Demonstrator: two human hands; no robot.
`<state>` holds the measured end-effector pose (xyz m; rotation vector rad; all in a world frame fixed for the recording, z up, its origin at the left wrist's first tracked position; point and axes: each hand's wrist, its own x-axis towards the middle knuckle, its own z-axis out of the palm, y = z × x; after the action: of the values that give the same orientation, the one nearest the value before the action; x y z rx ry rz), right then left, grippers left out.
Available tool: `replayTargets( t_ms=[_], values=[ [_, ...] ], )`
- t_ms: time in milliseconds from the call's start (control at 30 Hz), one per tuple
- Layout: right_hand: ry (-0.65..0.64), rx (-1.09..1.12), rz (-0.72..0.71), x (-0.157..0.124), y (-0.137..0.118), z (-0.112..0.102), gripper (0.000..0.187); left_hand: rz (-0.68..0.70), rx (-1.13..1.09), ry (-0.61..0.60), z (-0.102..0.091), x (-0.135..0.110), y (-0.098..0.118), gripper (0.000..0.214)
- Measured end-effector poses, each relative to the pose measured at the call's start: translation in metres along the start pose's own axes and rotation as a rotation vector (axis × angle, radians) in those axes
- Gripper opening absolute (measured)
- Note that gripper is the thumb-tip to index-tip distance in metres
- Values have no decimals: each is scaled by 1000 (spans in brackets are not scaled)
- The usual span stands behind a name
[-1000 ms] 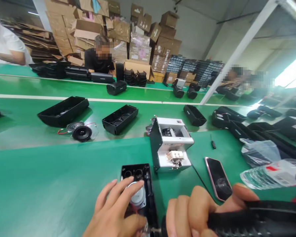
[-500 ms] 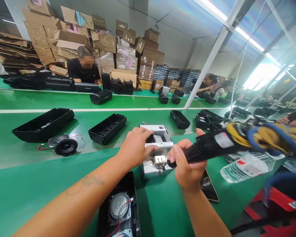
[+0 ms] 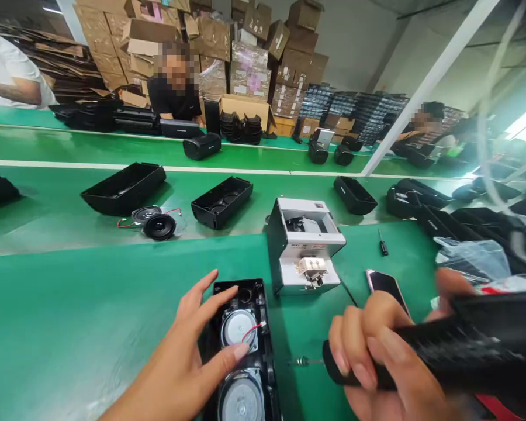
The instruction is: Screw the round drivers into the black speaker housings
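Observation:
A black speaker housing (image 3: 263, 327) lies open on the green table in front of me, with two round silver drivers (image 3: 238, 325) and a red wire inside. My left hand (image 3: 193, 345) rests on its left edge, fingers spread, thumb touching the upper driver. My right hand (image 3: 377, 351) is wrapped round a black electric screwdriver (image 3: 456, 345) held level, its bit (image 3: 304, 362) pointing left with a screw at the tip, just right of the housing.
A white screw feeder box (image 3: 307, 245) stands behind the housing. A phone (image 3: 386, 283), a small screwdriver (image 3: 383, 244) and plastic bags (image 3: 471, 257) lie to the right. Black housings (image 3: 125, 187) and loose speakers (image 3: 158, 225) sit on the conveyor. Other people work at the far benches.
My left hand came back from the screw feeder box to the housing. My right hand brought the screwdriver down from the feeder, with a screw on its bit.

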<state>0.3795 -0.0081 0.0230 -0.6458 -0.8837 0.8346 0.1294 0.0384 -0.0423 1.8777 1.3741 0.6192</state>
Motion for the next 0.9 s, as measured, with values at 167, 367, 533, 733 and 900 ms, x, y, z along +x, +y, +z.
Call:
replayTargets(
  t_ms=[167,367,533,733,900],
  values=[
    [-119,-18,-23,-17,18,14,59,-65,-145,-30,22,-9,1,63],
    [-113,-79,-53,-23,53,15,57,-60,-181,-3,28,-9,3,66],
    [-119,-94,-62,-22,58,13,55,-42,-177,4,29,-10,1,69],
    [-73,-141,-69,-18,61,22,50,-35,-181,-2,28,-11,2,69],
    [-164,-190,-64,-20,64,14,53,-7,-187,13,31,-11,2,68]
  ],
)
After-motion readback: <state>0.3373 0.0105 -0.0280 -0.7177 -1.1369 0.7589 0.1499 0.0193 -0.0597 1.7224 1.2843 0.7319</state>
